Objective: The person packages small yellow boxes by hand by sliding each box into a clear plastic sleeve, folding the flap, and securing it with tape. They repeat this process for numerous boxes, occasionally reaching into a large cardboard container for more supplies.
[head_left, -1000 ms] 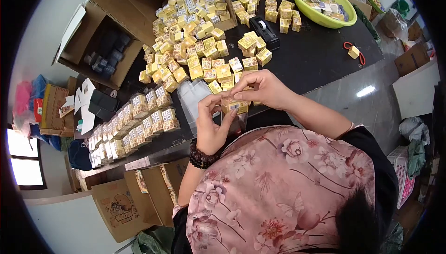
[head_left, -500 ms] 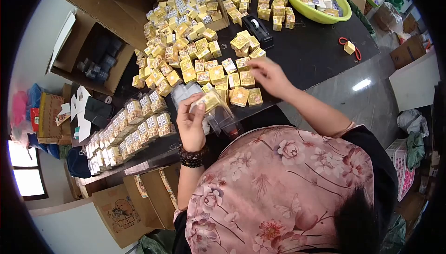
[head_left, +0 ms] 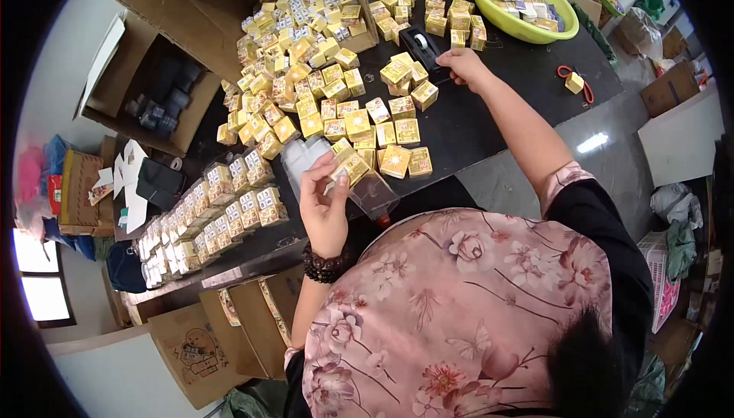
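My left hand [head_left: 325, 208] is closed around a small yellow printed box [head_left: 350, 171], held between thumb and fingers above the table's front edge. Clear plastic trays [head_left: 300, 159] lie beside and beneath it. My right hand [head_left: 468, 68] is at the near end of a black tape dispenser [head_left: 425, 52], its fingers pinched together; whatever is between them is too small to make out. Many loose yellow boxes [head_left: 357, 123] cover the table in front of my hands, spilling from a large cardboard box [head_left: 180, 16].
Rows of packed boxes [head_left: 218, 181] line the left side. A yellow-green basin [head_left: 527, 32] with flat cards stands at the back right, near red-handled scissors [head_left: 587, 93] with a small box on them. An open carton [head_left: 195, 116] and a dark phone [head_left: 160, 182] are at the left.
My right hand has moved away from the loose boxes, back and to the right, to the tape dispenser. My left hand has shifted slightly right, still holding the small box.
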Action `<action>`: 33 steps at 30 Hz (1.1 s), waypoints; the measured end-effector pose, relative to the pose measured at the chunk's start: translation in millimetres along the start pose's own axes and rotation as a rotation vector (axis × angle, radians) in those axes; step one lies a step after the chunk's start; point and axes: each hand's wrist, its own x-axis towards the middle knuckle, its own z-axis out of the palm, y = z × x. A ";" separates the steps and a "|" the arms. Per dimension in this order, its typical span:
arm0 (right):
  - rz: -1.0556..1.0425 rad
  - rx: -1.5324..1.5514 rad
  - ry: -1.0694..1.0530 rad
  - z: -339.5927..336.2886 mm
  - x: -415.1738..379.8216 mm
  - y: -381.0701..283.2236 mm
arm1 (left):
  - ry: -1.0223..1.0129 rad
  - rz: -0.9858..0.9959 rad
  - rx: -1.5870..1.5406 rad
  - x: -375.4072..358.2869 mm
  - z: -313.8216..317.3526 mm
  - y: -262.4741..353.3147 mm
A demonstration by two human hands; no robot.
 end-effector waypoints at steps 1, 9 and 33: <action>0.115 0.108 -0.109 -4.7 5.2 -2.3 | -0.018 0.028 0.043 0.5 1.3 0.1; 0.148 0.676 -0.243 -10.7 -20.7 -4.2 | -0.087 0.064 0.145 -2.5 2.3 8.8; -0.024 0.548 -0.670 81.5 -232.3 -75.8 | -0.066 0.710 0.865 0.7 10.5 38.6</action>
